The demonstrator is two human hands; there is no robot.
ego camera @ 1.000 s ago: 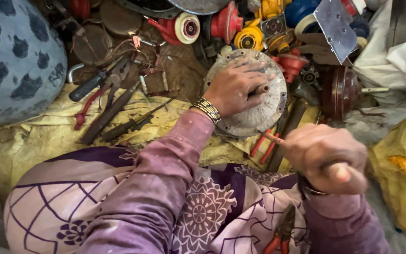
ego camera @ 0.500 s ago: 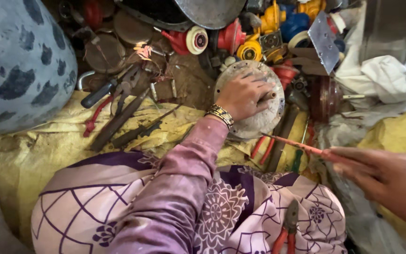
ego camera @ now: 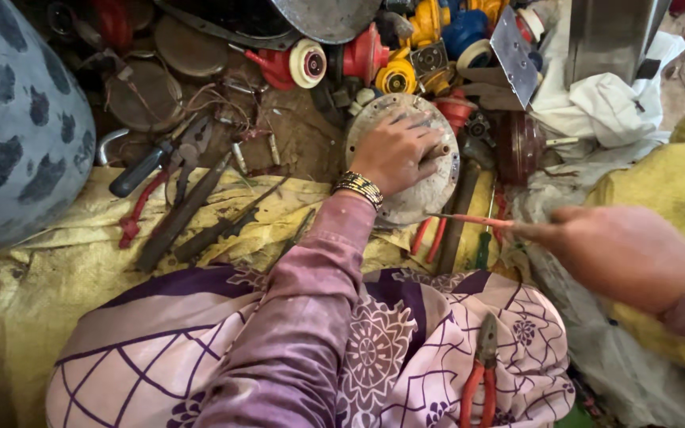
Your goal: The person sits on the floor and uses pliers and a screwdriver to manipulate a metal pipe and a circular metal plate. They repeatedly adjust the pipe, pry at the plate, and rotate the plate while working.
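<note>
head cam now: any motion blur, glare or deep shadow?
Head view: the right hand and its thin orange tool are smeared by motion; the left hand on the round metal plate is sharp. Light is soft and even, with no hard glare; the top left corner among the dark discs sits in shadow.

Left hand (ego camera: 396,152) on round metal cover (ego camera: 406,158), pliers (ego camera: 160,158) left of it, right hand (ego camera: 620,254) right.

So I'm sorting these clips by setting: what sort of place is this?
Probably an informal repair spot worked on the ground. The left hand presses a round metal cover, the right hand holds a thin orange tool, and pliers and red and yellow motor parts lie around.
</note>
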